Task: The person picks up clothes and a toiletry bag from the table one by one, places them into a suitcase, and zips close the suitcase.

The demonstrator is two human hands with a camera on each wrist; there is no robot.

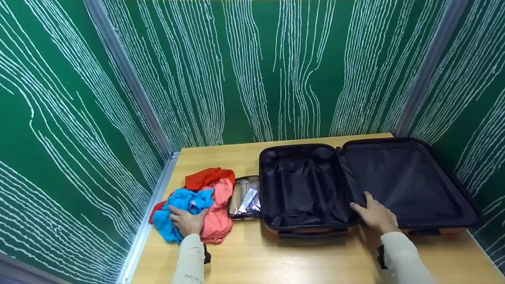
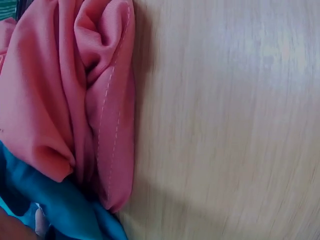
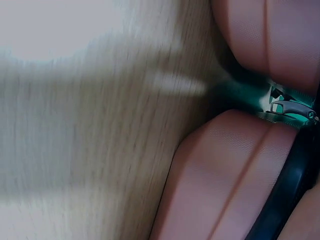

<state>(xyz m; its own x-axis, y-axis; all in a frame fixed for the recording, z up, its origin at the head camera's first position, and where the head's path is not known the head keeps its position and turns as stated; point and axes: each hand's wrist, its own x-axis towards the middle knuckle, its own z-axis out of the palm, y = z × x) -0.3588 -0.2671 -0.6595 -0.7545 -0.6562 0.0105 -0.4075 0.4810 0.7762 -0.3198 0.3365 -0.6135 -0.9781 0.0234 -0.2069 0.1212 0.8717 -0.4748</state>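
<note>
Showing a person's view down onto a wooden table (image 1: 244,260) against green walls (image 1: 292,71) with wavy white lines. At 4 o'clock, a hard-shell suitcase (image 1: 300,185) with a black lining and orange outer shell lies unfolded, its two halves side by side. At 7 to 8 o'clock is a pile of clothing: a coral garment (image 1: 221,221), a blue garment (image 1: 165,225) over its left side, and a red garment (image 1: 205,178) toward the back. The left hand (image 1: 188,224) touches the blue garment, its grip loose, thumb and fingers spread. The right hand (image 1: 376,217) rests on the right half's inner rim; whether its grip curls round cannot be told. At 6 o'clock, between pile and suitcase, sits a clear black-edged pouch (image 1: 236,199) holding a white packet (image 1: 248,198).
</note>
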